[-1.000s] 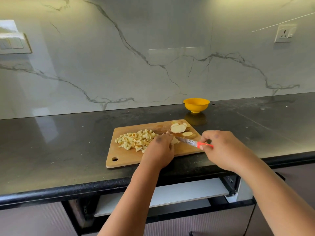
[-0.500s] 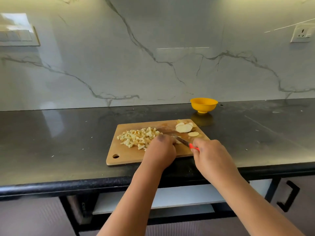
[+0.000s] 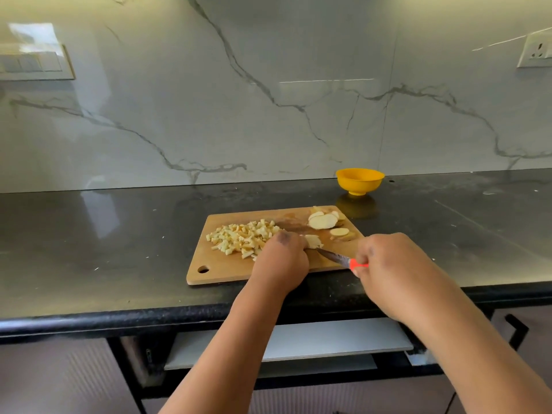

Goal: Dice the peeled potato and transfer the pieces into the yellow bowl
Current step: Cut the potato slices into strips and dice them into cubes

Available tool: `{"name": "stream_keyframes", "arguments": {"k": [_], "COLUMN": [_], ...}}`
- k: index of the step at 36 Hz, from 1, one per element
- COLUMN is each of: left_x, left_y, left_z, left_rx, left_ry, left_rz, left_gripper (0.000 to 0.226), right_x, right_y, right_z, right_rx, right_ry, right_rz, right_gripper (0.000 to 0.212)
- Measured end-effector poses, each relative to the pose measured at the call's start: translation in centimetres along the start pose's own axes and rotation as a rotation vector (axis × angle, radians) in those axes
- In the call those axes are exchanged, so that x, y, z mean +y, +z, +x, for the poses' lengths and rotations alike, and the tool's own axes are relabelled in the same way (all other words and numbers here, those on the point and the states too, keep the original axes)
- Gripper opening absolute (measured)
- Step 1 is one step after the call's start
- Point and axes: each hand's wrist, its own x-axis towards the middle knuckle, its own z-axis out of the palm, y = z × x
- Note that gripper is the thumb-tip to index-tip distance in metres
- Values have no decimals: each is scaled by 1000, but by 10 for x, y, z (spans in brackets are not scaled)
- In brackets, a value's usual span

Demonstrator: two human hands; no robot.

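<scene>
**Dicing partly done; bowl not yet filled**

Done: a heap of diced potato [image 3: 242, 236] lies on the left half of the cutting board [image 3: 227, 270].

Left: several uncut potato slices [image 3: 324, 220] sit at the board's far right corner. The yellow bowl [image 3: 360, 180] stands on the table [image 3: 89, 249] beyond the board, apart from it; no pieces visible inside, so transfer appears not begun.

Left hand [image 3: 282, 262] is curled over a small potato piece [image 3: 313, 241], fingers holding it down. Right hand [image 3: 391, 270] grips the red-handled knife [image 3: 340, 259], blade against that piece.

Hidden: left fingertips, most of the handle, the bowl's bottom.
</scene>
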Motion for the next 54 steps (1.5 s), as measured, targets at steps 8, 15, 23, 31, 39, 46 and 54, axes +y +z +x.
{"name": "stream_keyframes", "arguments": {"k": [8,15,23,31,39,46,54], "left_x": [-2,0,-1,-1,-2,0,-4], "left_y": [-5,-6,-4,-3,-4,-9,-7], "left_z": [-7,-7,-3,1,-4,-11,-11], "left_rx": [127,70,35,19,36,189,235], "left_ry": [6,-23,-33,-45,-58,-42,-58], "left_rz": [-106,-46,-35,-37,-57,-143,-72], "left_gripper": [39,33,32,34,37,36,31], "right_x": [20,12,3,-9,15,22,13], "right_y": [0,32,50,49,5,-2,19], "right_z": [6,18,20,29,10,9,16], "right_rx": [328,351,282,122,19,194,235], "right_ry": [-59,-108,-126,-30,-22,-63,-121], "right_rz": [212,257,183,238,141,199,237], "right_gripper": [9,10,10,10,14,10,12]}}
